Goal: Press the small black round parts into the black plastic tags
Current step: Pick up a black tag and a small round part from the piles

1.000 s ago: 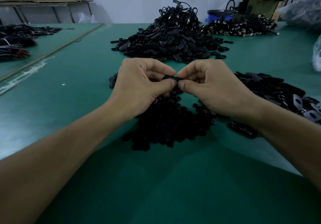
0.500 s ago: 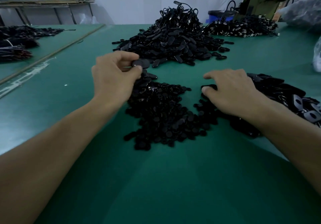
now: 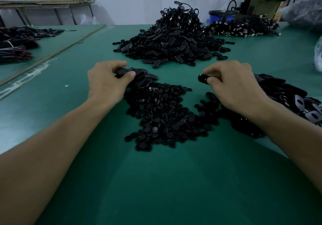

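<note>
A heap of small black round parts lies on the green table between my forearms. My left hand is at the heap's far left corner and pinches a black tag on a small cluster of tags. My right hand is lifted a little above the table and pinches a glossy oval black tag between thumb and fingers. A spread of black tags, some showing grey undersides, lies under and beyond my right wrist.
A big mound of black tags with cords rises at the table's middle back. Another pile lies at the back right beside a green machine. Dark bundles sit at far left. A clear bag is at the right edge.
My hands came apart from the tag they held together. The left hand carried a tag out to the small cluster at the left; the right hand reached to the right spread and now holds a tag.
</note>
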A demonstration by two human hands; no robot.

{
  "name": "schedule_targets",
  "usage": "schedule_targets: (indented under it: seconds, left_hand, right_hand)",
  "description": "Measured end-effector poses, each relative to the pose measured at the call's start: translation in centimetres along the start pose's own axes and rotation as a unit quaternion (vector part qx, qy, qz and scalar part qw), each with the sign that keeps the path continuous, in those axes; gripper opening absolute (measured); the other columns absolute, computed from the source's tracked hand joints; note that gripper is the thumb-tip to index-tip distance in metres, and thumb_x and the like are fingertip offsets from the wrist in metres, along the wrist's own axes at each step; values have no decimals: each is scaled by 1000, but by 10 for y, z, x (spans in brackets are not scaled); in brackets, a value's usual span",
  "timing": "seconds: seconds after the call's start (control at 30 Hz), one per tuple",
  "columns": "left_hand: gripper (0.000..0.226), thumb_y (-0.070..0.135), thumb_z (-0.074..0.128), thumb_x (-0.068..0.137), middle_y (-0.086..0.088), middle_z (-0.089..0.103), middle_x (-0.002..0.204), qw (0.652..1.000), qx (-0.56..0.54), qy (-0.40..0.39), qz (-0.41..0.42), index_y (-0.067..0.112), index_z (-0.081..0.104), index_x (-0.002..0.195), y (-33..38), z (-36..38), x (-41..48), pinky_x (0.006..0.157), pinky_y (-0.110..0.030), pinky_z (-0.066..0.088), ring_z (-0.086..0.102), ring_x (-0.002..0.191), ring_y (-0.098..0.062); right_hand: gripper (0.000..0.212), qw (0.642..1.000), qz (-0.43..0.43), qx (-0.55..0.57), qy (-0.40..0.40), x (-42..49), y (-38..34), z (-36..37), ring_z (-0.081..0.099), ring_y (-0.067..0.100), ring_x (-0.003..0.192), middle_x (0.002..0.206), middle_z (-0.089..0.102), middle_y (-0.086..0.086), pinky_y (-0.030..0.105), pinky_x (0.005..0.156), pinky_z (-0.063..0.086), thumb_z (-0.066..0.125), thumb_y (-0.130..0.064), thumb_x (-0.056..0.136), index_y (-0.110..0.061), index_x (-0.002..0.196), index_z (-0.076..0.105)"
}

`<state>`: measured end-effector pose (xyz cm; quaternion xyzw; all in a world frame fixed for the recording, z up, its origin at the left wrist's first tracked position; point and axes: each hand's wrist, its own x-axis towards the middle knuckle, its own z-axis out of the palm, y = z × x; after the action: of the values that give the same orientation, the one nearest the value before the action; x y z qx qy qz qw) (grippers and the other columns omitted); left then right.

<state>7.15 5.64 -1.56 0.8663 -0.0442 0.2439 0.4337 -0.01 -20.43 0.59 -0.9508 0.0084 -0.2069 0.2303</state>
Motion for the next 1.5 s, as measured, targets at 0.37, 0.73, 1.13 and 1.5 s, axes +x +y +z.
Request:
schedule_targets:
  seconds: [0.37,0.73,1.13,1.5]
  left_hand:
    - [11,22,69,94,23,66,83,989,-39,-40,140,27,76,100,38,8,-28,71,-6,44,60,73,7]
    - [20,1,66,94,-2,78,79,932,-293,-212,36,20,69,100,56,19,-46,68,-21,58,75,74,-14]
    - [13,0,69,92,-6,78,80,928,-346,-132,-47,12,73,94,53,19,-42,69,-21,59,77,75,-19]
    - [14,-1,69,92,-5,77,79,933,-336,-115,-58,13,72,92,50,20,-40,68,-22,59,76,74,-19]
  right_hand:
    - [32,944,-23,318,-87,-4,-14,3,72,7,80,86,77,-4,14,71,54,70,0,89,-31,89,74]
    - [18,922,-29,381,-65,-4,-19,6,71,7,72,74,75,-6,15,61,50,73,-2,87,-20,91,71]
    - [31,982,-106,-93,-125,-1,-13,17,55,32,118,123,64,9,45,102,44,55,-31,100,-23,126,68]
    - [14,986,-117,-60,-100,2,-11,19,57,16,84,83,53,-12,32,78,48,58,-28,99,-20,95,69]
